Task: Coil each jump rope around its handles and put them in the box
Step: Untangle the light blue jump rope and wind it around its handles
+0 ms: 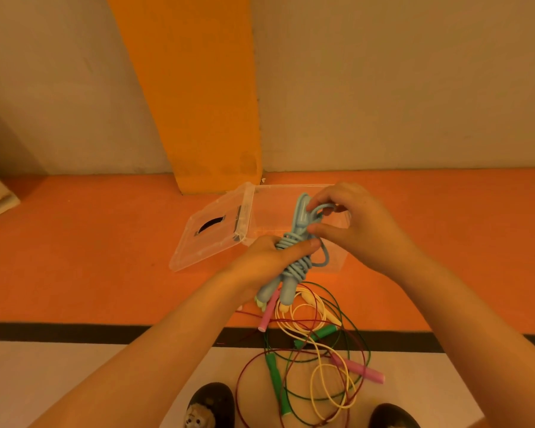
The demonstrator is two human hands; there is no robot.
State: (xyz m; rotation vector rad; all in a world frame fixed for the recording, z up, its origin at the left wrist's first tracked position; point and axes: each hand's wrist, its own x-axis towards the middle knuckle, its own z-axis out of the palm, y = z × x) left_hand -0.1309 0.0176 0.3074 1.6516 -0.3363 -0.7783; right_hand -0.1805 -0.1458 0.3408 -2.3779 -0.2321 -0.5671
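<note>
A light blue jump rope [294,257] is coiled round its two handles, which stand side by side above the box. My left hand [269,261] grips the coiled bundle at its middle. My right hand [349,223] pinches the rope's last loop near the handles' upper ends. A clear plastic box [337,264] lies on the orange floor behind the hands, its lid [210,233] flipped open to the left. Below, on the floor, lies a loose tangle of ropes: green handles [275,378], pink handles [362,370], a yellow cord [318,375] and a dark red cord [244,369].
An orange pillar [198,97] stands against the beige wall behind the box. A black stripe [105,333] divides the orange floor from a white strip. My two shoes [212,403] show at the bottom edge beside the rope tangle.
</note>
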